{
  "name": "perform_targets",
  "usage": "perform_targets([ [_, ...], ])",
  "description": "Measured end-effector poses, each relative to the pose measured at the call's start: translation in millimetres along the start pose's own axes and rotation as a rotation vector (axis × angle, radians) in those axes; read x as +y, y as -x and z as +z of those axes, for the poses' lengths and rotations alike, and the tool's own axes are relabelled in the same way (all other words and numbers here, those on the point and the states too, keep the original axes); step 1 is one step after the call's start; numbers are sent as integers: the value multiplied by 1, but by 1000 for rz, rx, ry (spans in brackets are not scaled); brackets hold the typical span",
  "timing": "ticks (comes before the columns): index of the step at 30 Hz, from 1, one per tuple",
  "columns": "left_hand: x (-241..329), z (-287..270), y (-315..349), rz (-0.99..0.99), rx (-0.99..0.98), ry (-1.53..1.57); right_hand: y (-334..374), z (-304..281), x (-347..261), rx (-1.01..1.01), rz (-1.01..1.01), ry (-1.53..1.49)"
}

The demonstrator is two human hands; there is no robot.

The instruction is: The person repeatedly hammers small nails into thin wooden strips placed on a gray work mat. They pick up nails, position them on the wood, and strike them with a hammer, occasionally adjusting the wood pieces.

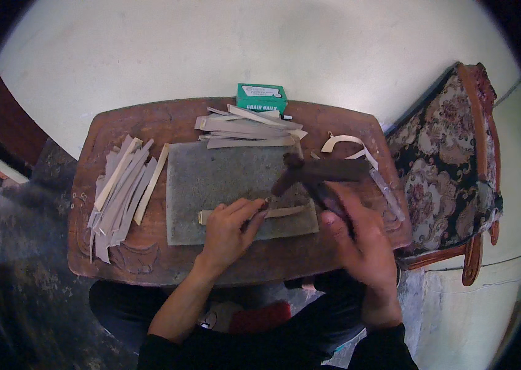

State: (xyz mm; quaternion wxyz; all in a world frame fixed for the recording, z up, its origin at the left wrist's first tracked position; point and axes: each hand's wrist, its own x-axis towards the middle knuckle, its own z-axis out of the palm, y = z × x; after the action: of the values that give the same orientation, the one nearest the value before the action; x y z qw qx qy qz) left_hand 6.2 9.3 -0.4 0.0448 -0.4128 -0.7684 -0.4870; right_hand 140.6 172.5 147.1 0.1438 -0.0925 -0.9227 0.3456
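My right hand [362, 237] grips the handle of a dark hammer [322, 172], raised over the right part of a grey stone slab [189, 176] and slightly blurred. On the slab lies a narrow greyish-beige strip [285, 212], running left to right. My left hand [233, 228] rests across this strip and covers its middle. Its thumb and forefinger pinch what looks like a small nail [266, 201], of which only a tiny glint shows. The hammer's head is just above and to the right of those fingertips, apart from them.
A heap of strips [122, 191] lies on the left of the carved wooden table [149, 271]; another pile [248, 128] is behind the slab. At the back edge stands a green box [262, 97]. A curled pale strip [342, 140] lies at right, near a floral-upholstered chair [442, 154].
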Motion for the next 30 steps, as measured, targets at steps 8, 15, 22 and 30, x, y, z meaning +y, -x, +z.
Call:
perform_targets([
  [8, 1, 0, -2, 11, 8, 22, -1, 3, 1, -50, 27, -24],
  [15, 0, 1, -1, 5, 4, 11, 1, 9, 9, -15, 5, -25],
  [22, -2, 2, 0, 18, 14, -15, 1, 12, 7, -4, -14, -44],
  [30, -5, 4, -2, 4, 37, 20, -42, 69, 58, 41, 314, -724],
])
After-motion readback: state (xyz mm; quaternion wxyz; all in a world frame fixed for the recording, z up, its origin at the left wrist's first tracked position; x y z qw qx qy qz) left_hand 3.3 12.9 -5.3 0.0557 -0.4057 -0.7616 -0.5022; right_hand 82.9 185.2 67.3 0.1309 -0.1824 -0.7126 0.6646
